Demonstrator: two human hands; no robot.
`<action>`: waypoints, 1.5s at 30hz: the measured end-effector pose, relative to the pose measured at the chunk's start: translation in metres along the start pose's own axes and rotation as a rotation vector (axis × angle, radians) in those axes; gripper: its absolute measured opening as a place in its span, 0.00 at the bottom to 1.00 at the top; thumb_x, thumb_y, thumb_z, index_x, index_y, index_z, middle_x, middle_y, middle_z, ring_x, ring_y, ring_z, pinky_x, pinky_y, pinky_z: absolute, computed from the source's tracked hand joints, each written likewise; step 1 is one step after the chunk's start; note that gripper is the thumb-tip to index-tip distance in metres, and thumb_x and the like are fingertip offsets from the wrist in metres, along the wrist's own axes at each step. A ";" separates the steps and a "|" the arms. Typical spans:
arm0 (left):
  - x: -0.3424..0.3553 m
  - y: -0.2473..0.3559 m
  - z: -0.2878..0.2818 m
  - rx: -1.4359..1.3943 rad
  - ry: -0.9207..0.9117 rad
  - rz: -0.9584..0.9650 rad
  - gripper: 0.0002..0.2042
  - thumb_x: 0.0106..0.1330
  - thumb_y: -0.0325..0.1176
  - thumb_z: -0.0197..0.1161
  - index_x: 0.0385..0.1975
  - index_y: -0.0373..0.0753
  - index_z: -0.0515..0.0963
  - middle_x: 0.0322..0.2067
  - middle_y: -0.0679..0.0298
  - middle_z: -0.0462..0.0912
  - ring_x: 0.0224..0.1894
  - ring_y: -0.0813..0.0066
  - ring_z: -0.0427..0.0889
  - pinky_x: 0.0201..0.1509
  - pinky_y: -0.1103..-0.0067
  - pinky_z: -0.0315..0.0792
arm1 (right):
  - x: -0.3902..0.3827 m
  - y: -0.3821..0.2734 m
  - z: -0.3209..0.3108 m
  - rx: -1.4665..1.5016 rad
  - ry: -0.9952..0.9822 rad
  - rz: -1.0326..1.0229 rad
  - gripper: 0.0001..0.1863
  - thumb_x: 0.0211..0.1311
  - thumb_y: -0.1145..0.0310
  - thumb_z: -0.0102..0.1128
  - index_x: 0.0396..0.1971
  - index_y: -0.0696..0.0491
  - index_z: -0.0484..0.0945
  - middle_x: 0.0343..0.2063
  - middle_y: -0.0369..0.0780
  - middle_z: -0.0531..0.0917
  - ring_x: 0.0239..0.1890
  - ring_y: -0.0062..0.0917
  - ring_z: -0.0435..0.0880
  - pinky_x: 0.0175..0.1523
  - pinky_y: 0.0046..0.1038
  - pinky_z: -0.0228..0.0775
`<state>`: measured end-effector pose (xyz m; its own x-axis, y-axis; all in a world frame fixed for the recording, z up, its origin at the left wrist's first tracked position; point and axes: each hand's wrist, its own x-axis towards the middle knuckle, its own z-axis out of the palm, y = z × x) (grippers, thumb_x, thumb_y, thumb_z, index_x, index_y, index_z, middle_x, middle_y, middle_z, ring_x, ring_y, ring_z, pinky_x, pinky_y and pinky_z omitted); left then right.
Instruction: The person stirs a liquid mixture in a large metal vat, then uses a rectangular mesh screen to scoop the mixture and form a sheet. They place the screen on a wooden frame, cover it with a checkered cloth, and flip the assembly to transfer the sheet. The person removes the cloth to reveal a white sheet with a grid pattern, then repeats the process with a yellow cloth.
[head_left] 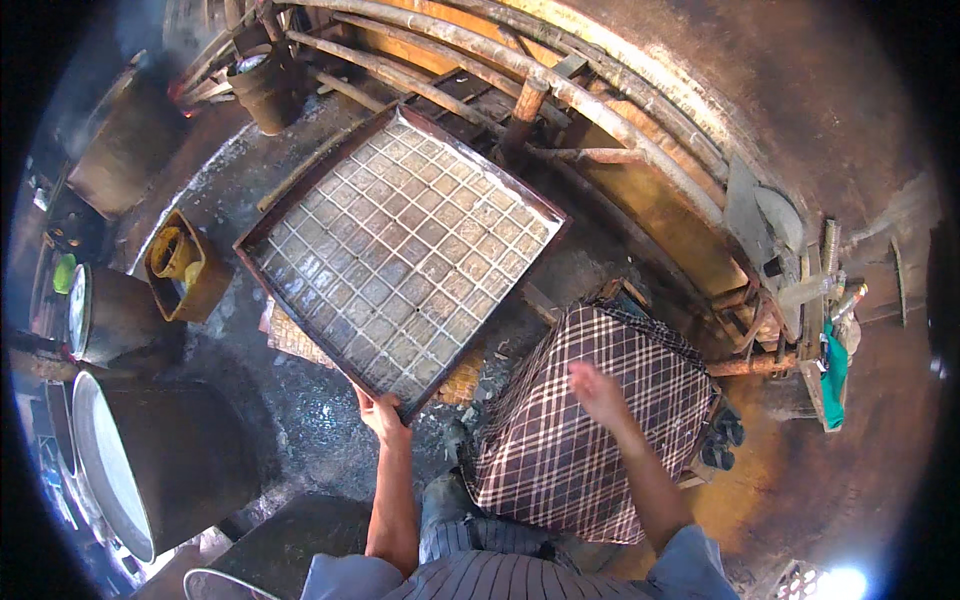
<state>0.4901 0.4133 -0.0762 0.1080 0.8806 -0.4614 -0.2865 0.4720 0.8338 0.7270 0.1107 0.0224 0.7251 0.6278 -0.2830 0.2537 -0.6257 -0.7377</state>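
Observation:
My left hand (pixel 383 415) grips the near corner of a large square tray (pixel 262 270) with a dark brown rim. A pale grid divides the tray into many square cells, filled with flat beige-grey blocks (pixel 400 235). Wet shine shows on part of its surface. On the right, a brown-and-white plaid cloth (pixel 560 440) drapes over a boxy stack whose contents it hides. My right hand (pixel 598 393) hovers above this cloth with its fingers loosely extended and slightly blurred. It holds nothing that I can see.
Large dark vats (pixel 185 440) stand along the left. Near them is a yellowish square container (pixel 188 270) with a bowl inside. A bucket (pixel 265 95) stands at the far left. Wooden poles (pixel 630 130) run behind the tray. A woven mat (pixel 295 335) lies partly beneath it, on the wet floor.

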 end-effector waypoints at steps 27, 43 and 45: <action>-0.066 -0.228 -0.142 0.580 -0.633 -0.690 0.23 0.64 0.40 0.64 0.56 0.36 0.75 0.50 0.61 0.81 0.51 0.72 0.77 0.59 0.79 0.66 | 0.260 -0.071 0.009 -1.484 -0.666 -0.166 0.20 0.40 0.63 0.65 0.40 0.46 0.85 0.57 0.44 0.74 0.59 0.40 0.73 0.61 0.51 0.61; -0.140 -0.017 -0.122 0.764 -0.614 -0.161 0.07 0.52 0.25 0.71 0.27 0.33 0.78 0.21 0.69 0.80 0.25 0.87 0.74 0.28 0.81 0.69 | 0.248 0.030 -0.032 -0.570 0.290 -0.171 0.05 0.51 0.74 0.56 0.28 0.47 0.76 0.28 0.47 0.83 0.37 0.50 0.82 0.41 0.46 0.73; -0.156 -0.012 -0.120 0.613 -0.508 -0.174 0.09 0.52 0.25 0.71 0.30 0.33 0.78 0.25 0.67 0.81 0.25 0.86 0.75 0.29 0.81 0.70 | 0.243 0.038 -0.050 -0.445 0.310 -0.340 0.06 0.51 0.76 0.55 0.27 0.47 0.75 0.27 0.46 0.83 0.37 0.49 0.82 0.40 0.44 0.73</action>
<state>0.3625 0.2654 -0.0504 0.5634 0.6346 -0.5290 0.3304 0.4138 0.8483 0.9449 0.2162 -0.0437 0.6918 0.7037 0.1616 0.6956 -0.5895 -0.4106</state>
